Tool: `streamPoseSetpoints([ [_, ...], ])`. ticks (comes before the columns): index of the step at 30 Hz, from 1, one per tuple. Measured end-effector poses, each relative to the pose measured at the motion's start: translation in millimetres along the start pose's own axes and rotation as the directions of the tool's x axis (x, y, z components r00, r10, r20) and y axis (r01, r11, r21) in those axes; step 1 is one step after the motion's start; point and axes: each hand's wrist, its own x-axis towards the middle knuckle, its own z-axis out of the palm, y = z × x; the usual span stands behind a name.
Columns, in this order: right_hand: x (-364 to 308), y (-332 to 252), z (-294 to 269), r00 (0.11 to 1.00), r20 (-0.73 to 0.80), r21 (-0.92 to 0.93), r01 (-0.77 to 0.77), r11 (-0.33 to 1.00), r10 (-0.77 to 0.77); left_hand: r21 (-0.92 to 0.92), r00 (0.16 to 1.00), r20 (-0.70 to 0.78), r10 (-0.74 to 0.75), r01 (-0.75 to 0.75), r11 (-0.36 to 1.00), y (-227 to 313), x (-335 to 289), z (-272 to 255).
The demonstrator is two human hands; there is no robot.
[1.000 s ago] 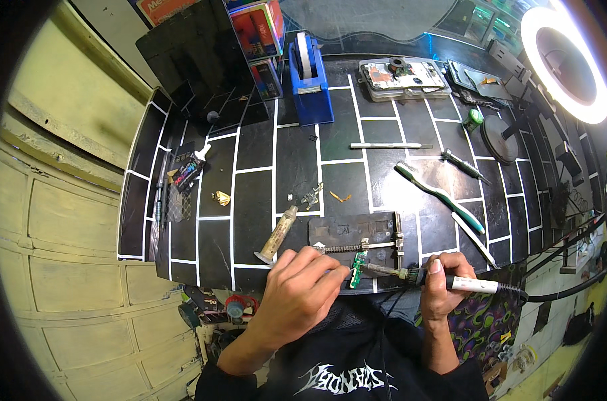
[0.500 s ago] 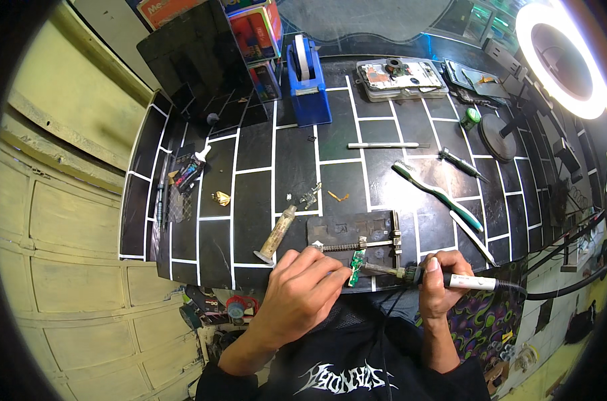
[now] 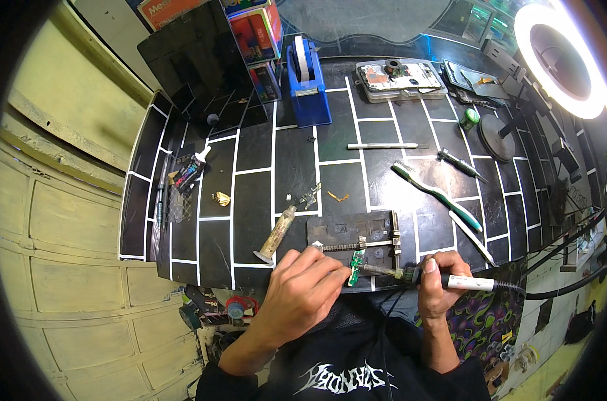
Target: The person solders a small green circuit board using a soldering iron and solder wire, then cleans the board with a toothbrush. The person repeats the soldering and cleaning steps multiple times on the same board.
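Note:
My right hand (image 3: 438, 286) grips a soldering iron (image 3: 472, 283) with a white handle, its cable running off to the right. The iron's metal tip points left and meets a small green circuit board (image 3: 355, 269) near the table's front edge. On the board's left side, my left hand (image 3: 308, 283) is closed, fingertips pinched at the board's edge; what lies between them is hidden. Just behind the board sits a dark clamp holder (image 3: 343, 229) with a metal bar and screw. A used syringe-like tube (image 3: 276, 234) lies left of the holder.
A green-and-white toothbrush (image 3: 437, 194), a white stick (image 3: 472, 238), a pen-like tool (image 3: 387, 146) and a screwdriver (image 3: 464, 165) lie to the right. Farther back stand a blue tape dispenser (image 3: 308, 90), an opened phone on a case (image 3: 401, 80) and a ring light (image 3: 524, 63).
Both hands, the soldering iron and the circuit board stay almost in place. The iron's tip shifts very slightly on the board.

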Motion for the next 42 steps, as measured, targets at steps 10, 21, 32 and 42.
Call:
streamPoseSetpoints([
  [10, 10.2, -18.2, 4.0, 0.988, -0.066, 0.244, -0.121, 0.962, 0.141, 0.053, 0.983, -0.186, -0.002, 0.012, 0.998, -7.5, -2.4, -23.2],
  [21, 7.2, -17.5, 1.5, 0.958, -0.049, 0.400, -0.240, 0.885, 0.282, 0.041, 0.952, -0.290, -0.102, 0.119, 0.992, -24.0, -10.8, -37.6],
  [32, 2.4, -21.1, -22.5, 0.871, -0.088, 0.535, -0.368, 0.760, 0.484, 0.276, 0.818, -0.478, -0.319, 0.485, 0.830, -107.8, -49.4, -66.7],
  [42, -26.0, -13.5, -43.3, 0.825, -0.053, 0.601, -0.424, 0.677, 0.563, 0.314, 0.844, -0.447, -0.296, 0.458, 0.831, -97.2, -48.6, -61.5],
])
